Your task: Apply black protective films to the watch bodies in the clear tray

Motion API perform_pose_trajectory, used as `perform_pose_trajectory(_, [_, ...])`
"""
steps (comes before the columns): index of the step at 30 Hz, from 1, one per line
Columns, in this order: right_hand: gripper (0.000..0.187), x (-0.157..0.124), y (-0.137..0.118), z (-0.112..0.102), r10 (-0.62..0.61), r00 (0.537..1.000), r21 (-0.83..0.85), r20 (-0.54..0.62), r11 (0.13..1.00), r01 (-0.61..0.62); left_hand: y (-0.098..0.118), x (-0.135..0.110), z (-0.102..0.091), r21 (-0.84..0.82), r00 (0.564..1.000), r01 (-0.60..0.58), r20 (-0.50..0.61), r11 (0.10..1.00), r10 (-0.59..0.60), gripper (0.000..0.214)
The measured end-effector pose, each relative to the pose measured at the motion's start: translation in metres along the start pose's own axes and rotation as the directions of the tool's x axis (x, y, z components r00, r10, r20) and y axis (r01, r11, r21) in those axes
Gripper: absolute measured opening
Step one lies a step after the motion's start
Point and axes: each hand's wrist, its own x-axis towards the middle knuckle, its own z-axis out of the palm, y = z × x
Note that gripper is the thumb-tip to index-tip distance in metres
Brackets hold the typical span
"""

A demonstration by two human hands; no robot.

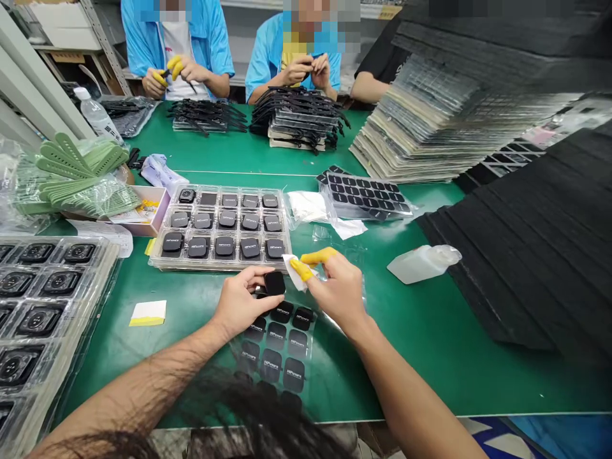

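Observation:
My left hand (241,303) pinches a small black square part (275,283) just above a clear sheet (280,347) of several black pieces printed with white lettering. My right hand (335,290), with yellow finger cots on thumb and forefinger, holds a small white wipe (292,266) against the part's right edge. Both hands hover over the green table (430,319), right in front of a clear tray (224,229) holding rows of the same black parts.
Trays of watch bodies (43,306) stack at the left, with green combs (76,169) in plastic behind. A white squeeze bottle (423,262) lies right. Black foam sheets (535,242) and tray stacks (430,127) fill the right. Two people in blue work across the table.

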Motion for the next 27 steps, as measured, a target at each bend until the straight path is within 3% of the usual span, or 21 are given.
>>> perform_pose_trajectory(3, [0.015, -0.001, -0.003, 0.000, -0.054, 0.992, 0.125, 0.115, 0.991, 0.039, 0.000, 0.000, 0.000, -0.021, 1.000, -0.013, 0.017, 1.000, 0.013, 0.048])
perform_pose_trajectory(5, [0.018, 0.000, -0.002, -0.002, -0.016, 0.991, 0.008, 0.132, 1.000, 0.015, 0.001, 0.000, -0.001, -0.034, 1.000, -0.015, 0.008, 0.999, 0.015, 0.049])
perform_pose_trajectory(7, [0.021, 0.000, -0.001, -0.008, 0.058, 0.998, -0.190, -0.025, 0.980, -0.062, 0.003, -0.001, -0.001, -0.032, 0.999, -0.017, -0.040, 0.999, 0.016, 0.050])
perform_pose_trajectory(9, [0.022, -0.002, -0.002, -0.015, 0.059, 0.982, -0.220, -0.178, 0.971, -0.098, 0.005, -0.003, 0.000, -0.043, 0.995, -0.040, -0.094, 0.998, 0.035, 0.052])
perform_pose_trajectory(11, [0.020, -0.007, -0.007, -0.016, 0.035, 0.989, -0.041, -0.146, 0.998, -0.041, 0.005, -0.007, 0.000, -0.055, 0.989, -0.101, -0.115, 0.993, 0.094, 0.053])
perform_pose_trajectory(13, [0.023, -0.014, -0.013, -0.010, 0.040, 0.999, 0.194, 0.016, 0.980, -0.042, 0.003, -0.009, -0.002, -0.011, 0.973, -0.207, -0.103, 0.978, 0.205, 0.051])
perform_pose_trajectory(15, [0.026, -0.019, -0.018, -0.001, 0.123, 0.979, 0.362, 0.160, 0.916, -0.174, -0.002, -0.007, -0.007, 0.112, 0.910, -0.398, -0.075, 0.911, 0.407, 0.046])
perform_pose_trajectory(16, [0.028, -0.020, -0.020, 0.002, 0.186, 0.958, 0.430, 0.217, 0.863, -0.265, -0.004, -0.005, -0.010, 0.185, 0.847, -0.512, -0.050, 0.839, 0.529, 0.044])
perform_pose_trajectory(19, [0.045, -0.019, -0.020, 0.006, 0.319, 0.863, 0.583, 0.391, 0.640, -0.500, -0.008, 0.003, -0.020, 0.323, 0.589, -0.777, 0.070, 0.540, 0.805, 0.047])
perform_pose_trajectory(21, [0.053, -0.015, -0.019, 0.002, 0.346, 0.807, 0.610, 0.478, 0.531, -0.589, -0.008, 0.007, -0.025, 0.343, 0.489, -0.842, 0.156, 0.417, 0.858, 0.050])
perform_pose_trajectory(23, [0.053, -0.012, -0.019, -0.005, 0.369, 0.770, 0.602, 0.521, 0.481, -0.638, -0.008, 0.008, -0.027, 0.348, 0.453, -0.863, 0.213, 0.366, 0.866, 0.048])
perform_pose_trajectory(27, [0.051, -0.009, -0.023, -0.014, 0.439, 0.689, 0.562, 0.577, 0.400, -0.724, -0.009, 0.008, -0.026, 0.365, 0.439, -0.871, 0.279, 0.328, 0.854, 0.038])
